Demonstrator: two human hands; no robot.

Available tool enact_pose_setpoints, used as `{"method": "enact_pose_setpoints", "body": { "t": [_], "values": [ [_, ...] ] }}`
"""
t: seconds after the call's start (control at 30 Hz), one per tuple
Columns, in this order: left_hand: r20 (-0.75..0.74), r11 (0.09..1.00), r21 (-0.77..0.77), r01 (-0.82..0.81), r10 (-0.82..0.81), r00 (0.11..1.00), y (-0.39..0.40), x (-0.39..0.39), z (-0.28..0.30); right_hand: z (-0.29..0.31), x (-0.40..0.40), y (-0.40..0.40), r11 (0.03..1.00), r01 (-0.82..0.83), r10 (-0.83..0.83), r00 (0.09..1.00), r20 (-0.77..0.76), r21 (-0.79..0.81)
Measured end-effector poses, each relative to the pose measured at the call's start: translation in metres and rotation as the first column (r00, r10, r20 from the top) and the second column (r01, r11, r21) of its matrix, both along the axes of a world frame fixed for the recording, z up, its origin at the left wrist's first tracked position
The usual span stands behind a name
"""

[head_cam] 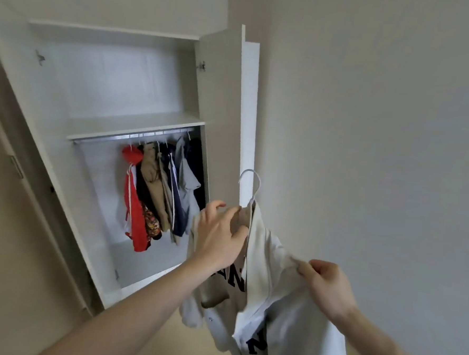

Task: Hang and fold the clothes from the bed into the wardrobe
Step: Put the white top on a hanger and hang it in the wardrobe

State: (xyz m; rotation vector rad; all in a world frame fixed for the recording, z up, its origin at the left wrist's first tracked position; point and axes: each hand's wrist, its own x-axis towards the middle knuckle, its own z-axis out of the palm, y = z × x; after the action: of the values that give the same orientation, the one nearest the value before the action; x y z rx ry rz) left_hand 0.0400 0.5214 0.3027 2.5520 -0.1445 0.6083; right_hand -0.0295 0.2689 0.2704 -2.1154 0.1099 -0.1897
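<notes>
Head view: the cream jacket (pixel 266 261) hangs on a white hanger (pixel 250 188), held up in front of the person, right of the open wardrobe (pixel 126 127). The left hand (pixel 218 236) grips the collar by the hanger's neck — the nearer hand to the rail (pixel 133 136). The right hand (pixel 328 288) pinches the shoulder fabric. The rail lies up and left, its free stretch left of the red garment (pixel 133 198); the jacket's long axis hangs downward.
</notes>
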Motion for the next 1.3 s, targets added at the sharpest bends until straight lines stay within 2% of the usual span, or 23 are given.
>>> {"method": "enact_pose_setpoints", "body": {
  "t": [0.07,0.1,0.13,0.17,0.3,0.43,0.57,0.7,0.8,0.9,1.07,1.3],
  "values": [
    [-0.125,0.964,-0.265,0.021,-0.056,0.991,0.019,0.002,-0.005,-0.006,0.020,0.032,1.000,-0.017,0.017,1.000,0.014,0.022],
    [-0.213,0.909,-0.416,0.021,-0.120,0.970,0.025,0.004,-0.008,-0.009,0.029,0.047,0.999,-0.029,0.028,0.999,0.021,0.036],
    [-0.275,0.851,-0.524,0.007,-0.177,0.945,0.032,0.006,-0.011,-0.011,0.038,0.062,0.997,-0.045,0.043,0.999,0.030,0.057],
    [-0.309,0.824,-0.567,-0.006,-0.206,0.929,0.039,0.008,-0.013,-0.012,0.048,0.077,0.995,-0.064,0.060,0.997,0.042,0.079],
    [-0.326,0.836,-0.544,-0.064,-0.140,0.935,0.065,0.021,-0.015,-0.013,0.083,0.129,0.981,-0.138,0.126,0.987,0.100,0.133],
    [-0.357,0.839,-0.505,-0.203,0.011,0.934,0.093,0.052,0.000,-0.013,0.120,0.174,0.947,-0.274,0.239,0.950,0.200,0.170],
    [-0.353,0.829,-0.485,-0.280,0.107,0.929,0.122,0.102,0.016,-0.011,0.166,0.213,0.865,-0.469,0.418,0.870,0.262,0.176],
    [-0.343,0.834,-0.392,-0.388,0.259,0.903,0.146,0.156,0.022,-0.011,0.215,0.238,0.751,-0.648,0.603,0.751,0.268,0.125],
    [-0.360,0.822,-0.323,-0.468,0.351,0.864,0.161,0.195,0.017,-0.013,0.254,0.254,0.681,-0.724,0.681,0.682,0.267,0.110],
    [-0.343,0.776,-0.358,-0.519,0.408,0.846,0.174,0.228,0.008,-0.016,0.291,0.270,0.620,-0.780,0.736,0.617,0.278,0.086],
    [-0.274,0.672,-0.447,-0.591,0.525,0.805,0.200,0.259,-0.002,-0.018,0.326,0.305,0.480,-0.871,0.847,0.492,0.203,0.109],
    [-0.142,0.677,-0.467,-0.568,0.577,0.805,0.277,0.285,-0.015,-0.007,0.377,0.352,0.217,-0.972,0.976,0.218,-0.006,-0.087]
  ]
}}
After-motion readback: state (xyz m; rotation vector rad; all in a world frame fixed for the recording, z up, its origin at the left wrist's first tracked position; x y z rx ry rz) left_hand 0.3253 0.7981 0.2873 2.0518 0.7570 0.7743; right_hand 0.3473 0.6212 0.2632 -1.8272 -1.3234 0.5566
